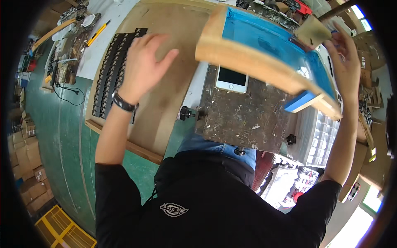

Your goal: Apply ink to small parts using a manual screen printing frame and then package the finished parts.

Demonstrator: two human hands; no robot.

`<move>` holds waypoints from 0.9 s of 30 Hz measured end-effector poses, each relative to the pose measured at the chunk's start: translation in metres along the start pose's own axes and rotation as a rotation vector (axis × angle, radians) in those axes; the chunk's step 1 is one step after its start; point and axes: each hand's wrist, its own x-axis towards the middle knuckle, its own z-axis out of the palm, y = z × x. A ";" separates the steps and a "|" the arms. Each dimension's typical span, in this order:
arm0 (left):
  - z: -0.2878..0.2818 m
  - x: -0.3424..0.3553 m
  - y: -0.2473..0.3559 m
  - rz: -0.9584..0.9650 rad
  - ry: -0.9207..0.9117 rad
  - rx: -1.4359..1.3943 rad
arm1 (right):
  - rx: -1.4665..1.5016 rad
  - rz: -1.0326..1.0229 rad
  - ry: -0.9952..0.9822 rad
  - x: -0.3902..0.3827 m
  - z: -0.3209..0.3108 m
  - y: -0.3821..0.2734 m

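Observation:
My left hand (144, 62) is open, thumb and fingers apart, over the upper end of several black strips with cut-out patterns (111, 74). The strips lie side by side on a brown, wood-edged board (155, 124). At the right, my right hand (346, 62) has its fingers curled at a tan, block-like squeegee (313, 33), smeared by motion and partly hidden. The squeegee is over the blue mesh of a wooden screen-printing frame (252, 58). That frame stands tilted above a dark, stained work plate (244, 120).
A white phone (231, 79) lies on the work plate, partly under the frame. A blue-and-white piece (304, 101) juts from the frame's near edge. Black knobs (187, 113) stick out by the plate. A yellow pencil-like tool (98, 34) lies at the far left.

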 end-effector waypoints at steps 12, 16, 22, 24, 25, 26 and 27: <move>0.023 -0.003 -0.065 -0.095 -0.209 0.206 | 0.467 0.546 -0.180 -0.104 0.017 0.053; 0.016 0.016 -0.027 -0.050 -0.122 -0.023 | 0.379 0.272 -0.265 -0.083 0.068 0.023; 0.040 0.043 0.076 0.042 -0.087 -0.475 | 0.324 0.254 -0.245 -0.049 0.100 -0.004; 0.056 0.055 0.104 0.191 -0.058 -0.601 | 0.382 0.276 -0.275 -0.046 0.087 -0.010; 0.063 0.060 0.117 0.210 -0.031 -0.616 | 0.381 0.266 -0.281 -0.047 0.078 -0.013; 0.069 0.065 0.127 0.201 -0.067 -0.629 | 0.479 0.348 -0.270 -0.052 0.067 -0.015; 0.075 0.070 0.137 0.195 -0.105 -0.646 | 0.575 0.434 -0.254 -0.060 0.054 -0.016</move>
